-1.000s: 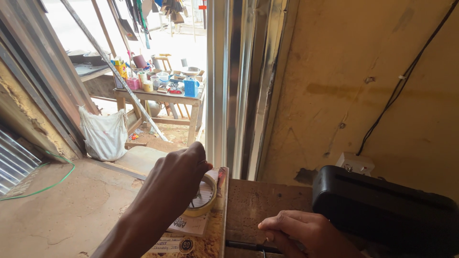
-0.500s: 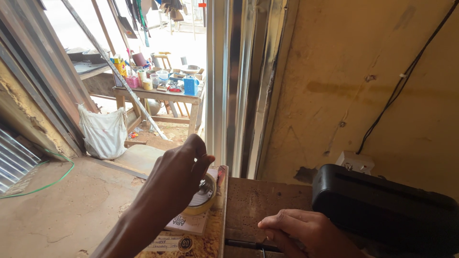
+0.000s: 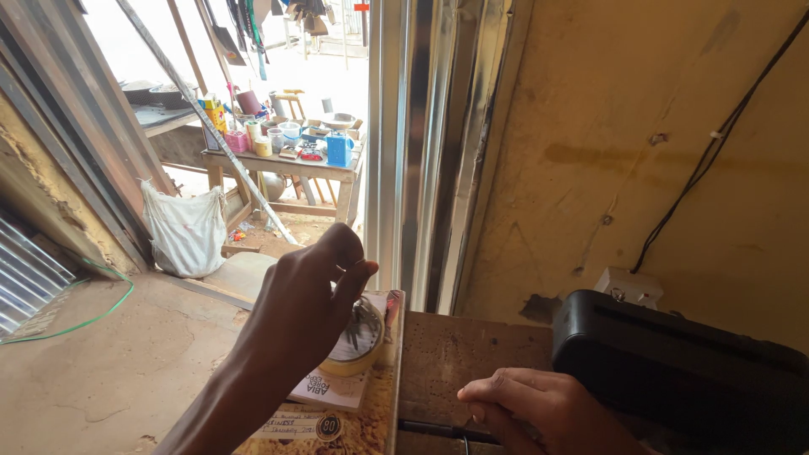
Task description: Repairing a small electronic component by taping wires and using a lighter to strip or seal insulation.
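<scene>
Since the frame a second ago my left hand [image 3: 308, 307] has lifted and tipped the round tin [image 3: 358, 337] — before, the palm lay flat over it and only an edge of the lid showed; now the pale lid faces the camera and the tin stands on its rim. My right hand [image 3: 539, 409] has barely shifted.

The tin sits at the near edge of a wooden board [image 3: 459, 354], resting on a small stack of printed cards and booklets [image 3: 337, 392], just left of the board's bare part. My left hand grasps it from above and behind, fingers curled over the upper rim, thumb hidden behind the tin. My right hand lies loosely curled, knuckles up, on the board near a thin dark rod [image 3: 438, 430] at the lower edge; I cannot tell whether it grips the rod or merely rests beside it.

I judge the tin to be light, stiff sheet metal with a smooth, probably slippery lid — a pinch across the flat faces could slide, so the rim is the place to hold, fingers on opposite sides. The lid may be only pressed on, so I would avoid squeezing there.

A black speaker-like box [image 3: 674, 371] stands to the right against the yellow wall [image 3: 640, 126], with a dark cable [image 3: 716, 152] running up it.
</scene>
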